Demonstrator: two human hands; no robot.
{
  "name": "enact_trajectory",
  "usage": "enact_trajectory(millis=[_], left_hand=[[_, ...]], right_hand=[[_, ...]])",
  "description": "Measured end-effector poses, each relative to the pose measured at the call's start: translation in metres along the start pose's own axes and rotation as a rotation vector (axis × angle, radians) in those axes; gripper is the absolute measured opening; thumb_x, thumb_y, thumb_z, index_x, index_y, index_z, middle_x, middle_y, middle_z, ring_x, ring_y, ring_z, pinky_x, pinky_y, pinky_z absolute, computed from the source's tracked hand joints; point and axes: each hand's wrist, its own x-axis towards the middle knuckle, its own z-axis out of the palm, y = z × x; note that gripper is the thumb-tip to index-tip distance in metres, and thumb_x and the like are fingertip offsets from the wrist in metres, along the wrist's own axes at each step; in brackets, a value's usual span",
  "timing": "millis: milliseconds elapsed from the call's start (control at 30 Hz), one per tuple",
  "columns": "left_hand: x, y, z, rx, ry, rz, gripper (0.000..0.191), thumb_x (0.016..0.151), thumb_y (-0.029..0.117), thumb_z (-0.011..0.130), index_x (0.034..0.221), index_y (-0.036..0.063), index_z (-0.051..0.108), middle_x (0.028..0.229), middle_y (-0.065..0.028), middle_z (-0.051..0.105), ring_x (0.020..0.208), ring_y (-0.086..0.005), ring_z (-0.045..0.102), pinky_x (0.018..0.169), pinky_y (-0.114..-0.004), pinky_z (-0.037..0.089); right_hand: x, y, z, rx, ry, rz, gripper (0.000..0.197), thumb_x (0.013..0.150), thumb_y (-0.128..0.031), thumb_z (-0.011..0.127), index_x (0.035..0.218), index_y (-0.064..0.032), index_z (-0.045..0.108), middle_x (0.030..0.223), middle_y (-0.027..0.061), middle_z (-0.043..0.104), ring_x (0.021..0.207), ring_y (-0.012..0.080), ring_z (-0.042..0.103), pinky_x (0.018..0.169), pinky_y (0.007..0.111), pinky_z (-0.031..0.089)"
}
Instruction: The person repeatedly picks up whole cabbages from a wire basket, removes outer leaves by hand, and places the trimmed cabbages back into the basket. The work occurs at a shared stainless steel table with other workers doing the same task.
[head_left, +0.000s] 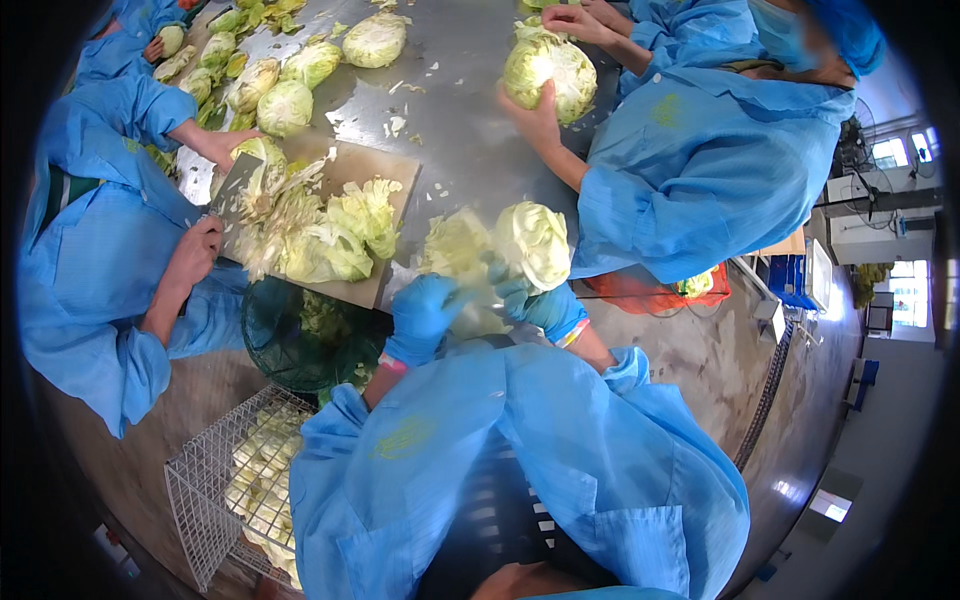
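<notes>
My left hand (424, 309), in a blue glove, is at the metal table's near edge beside a motion-blurred pale cabbage leaf (469, 289). Blur hides whether its fingers grip the leaf. My right hand (546, 306), also gloved, has its fingers around the lower side of a trimmed pale cabbage head (532, 244). Another blurred pale green cabbage piece (455, 244) lies on the table beyond my left hand.
To the left, a co-worker's hand (199, 244) holds a cleaver (236, 184) at a cutting board (409, 169) with cut leaves. At right, another person's hand (536, 120) steadies a cabbage (566, 79). A green mesh container (262, 345), wire basket (199, 487) and dark slotted crate (480, 525) stand below.
</notes>
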Motion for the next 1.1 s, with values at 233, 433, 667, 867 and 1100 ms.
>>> enact_trajectory(millis=[233, 433, 667, 867, 1100], left_hand=[[-0.001, -0.01, 0.0, 0.001, -0.036, -0.183, 0.021, 0.078, 0.022, 0.076, 0.077, 0.0044, 0.065, 0.072, -0.0109, 0.057, 0.063, -0.028, 0.057, 0.058, -0.037, 0.046], [0.023, 0.005, -0.023, -0.505, -0.011, -0.23, 0.031, 0.078, 0.009, 0.076, 0.107, 0.004, 0.065, 0.11, -0.008, 0.064, 0.102, -0.0165, 0.06, 0.082, -0.028, 0.048], [0.055, 0.076, -0.069, -0.806, -0.297, -0.147, 0.066, 0.069, 0.013, 0.083, 0.129, 0.0037, 0.058, 0.13, -0.0078, 0.061, 0.121, -0.0211, 0.053, 0.106, -0.035, 0.039], [0.045, 0.061, -0.067, -0.687, -0.336, 0.079, 0.05, 0.07, 0.006, 0.08, 0.118, 0.0046, 0.067, 0.126, -0.0084, 0.062, 0.119, -0.0256, 0.055, 0.102, -0.037, 0.044], [0.034, 0.057, -0.068, -0.832, -0.074, 0.073, 0.049, 0.066, -0.007, 0.076, 0.113, -0.0002, 0.066, 0.122, -0.0149, 0.062, 0.115, -0.0271, 0.058, 0.098, -0.037, 0.047]], right_hand=[[-0.003, 0.018, 0.002, -0.33, 0.143, -0.188, 0.062, 0.094, -0.039, 0.056, 0.141, -0.0036, 0.039, 0.135, 0.0134, 0.05, 0.112, 0.0245, 0.057, 0.099, 0.034, 0.047], [-0.005, 0.025, 0.004, -0.495, 0.231, -0.222, 0.063, 0.096, -0.042, 0.051, 0.143, -0.0026, 0.037, 0.138, 0.0146, 0.049, 0.116, 0.025, 0.056, 0.101, 0.036, 0.046], [-0.01, 0.033, 0.012, -0.667, 0.354, -0.203, 0.066, 0.098, -0.046, 0.046, 0.145, -0.0014, 0.034, 0.141, 0.0161, 0.047, 0.12, 0.0256, 0.054, 0.104, 0.037, 0.044], [-0.01, 0.023, 0.04, -0.56, 0.277, -0.074, 0.07, 0.1, -0.051, 0.042, 0.146, 0.0006, 0.032, 0.143, 0.0173, 0.045, 0.124, 0.0265, 0.053, 0.106, 0.039, 0.043], [-0.001, 0.031, 0.103, -1.129, 0.301, -0.21, 0.102, 0.084, -0.069, 0.054, 0.15, 0.002, 0.022, 0.156, 0.0183, 0.026, 0.142, 0.0295, 0.031, 0.116, 0.04, 0.027]])
